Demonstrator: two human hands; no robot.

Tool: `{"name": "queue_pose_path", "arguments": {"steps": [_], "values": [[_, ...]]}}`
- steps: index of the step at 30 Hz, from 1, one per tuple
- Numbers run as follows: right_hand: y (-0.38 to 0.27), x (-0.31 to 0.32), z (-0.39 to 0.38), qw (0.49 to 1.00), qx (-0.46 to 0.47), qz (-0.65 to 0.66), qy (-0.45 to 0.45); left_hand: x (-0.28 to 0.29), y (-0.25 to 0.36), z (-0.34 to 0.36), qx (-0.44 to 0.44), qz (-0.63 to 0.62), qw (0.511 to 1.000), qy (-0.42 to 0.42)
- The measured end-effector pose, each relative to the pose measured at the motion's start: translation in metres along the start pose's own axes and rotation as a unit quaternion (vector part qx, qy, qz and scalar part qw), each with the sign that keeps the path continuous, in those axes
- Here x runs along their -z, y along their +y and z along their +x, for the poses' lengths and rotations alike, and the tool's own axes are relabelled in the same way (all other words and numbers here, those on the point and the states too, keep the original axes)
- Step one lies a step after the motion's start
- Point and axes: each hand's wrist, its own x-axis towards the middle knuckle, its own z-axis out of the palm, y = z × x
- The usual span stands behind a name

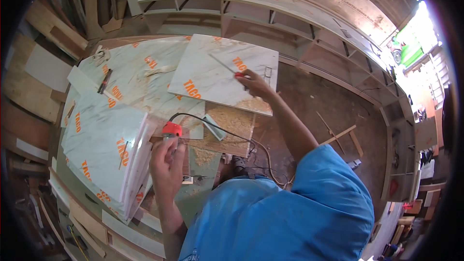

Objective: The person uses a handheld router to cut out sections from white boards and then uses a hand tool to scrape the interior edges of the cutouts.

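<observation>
Over the square marbled panel [212, 75], a long thin tool with a red handle [239, 74] is held in the right hand [256, 86]; its fingers are closed narrowly round the handle, and the shaft is pointed away from the body across the panel's middle, a grip apparently chosen so that the far tip can be steered. Whether the panel is touched by that tip cannot be told. Left of the panel and nearer the body, a red-topped power tool [172, 128] is held upright, its grey lower part gripped by the curled fingers of the left hand [166, 162]. The red end is turned upward, probably so that the black cord [186, 114] is led clear of the hand; the cord is looped past the panel's near side. The panel is laid partly over a larger marbled sheet [140, 67], presumably for support, with a dust-strewn board [244, 133] seen at its near edge. Sawdust [251, 104] is scattered on its near right corner. Pincers [104, 81] are laid well left of the panel, perhaps to be out of the way.
</observation>
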Motion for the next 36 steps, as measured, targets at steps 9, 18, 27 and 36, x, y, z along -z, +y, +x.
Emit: {"name": "queue_pose_path", "arguments": {"steps": [9,18,27,36], "values": [[0.065,0.167,-0.099,0.978,-0.081,-0.142,0.130,-0.167,-0.076,0.174,-0.112,0.161,0.978,-0.074],[0.064,0.196,-0.066,0.985,-0.134,-0.095,0.054,-0.258,-0.192,0.264,-0.025,0.412,0.909,-0.059],[0.035,0.201,-0.030,0.918,0.002,-0.395,0.024,-0.288,-0.203,0.276,-0.035,0.442,0.894,0.062],[-0.032,0.187,0.025,0.813,-0.032,-0.580,-0.052,-0.291,-0.191,0.277,-0.021,0.453,0.889,0.064]]}}
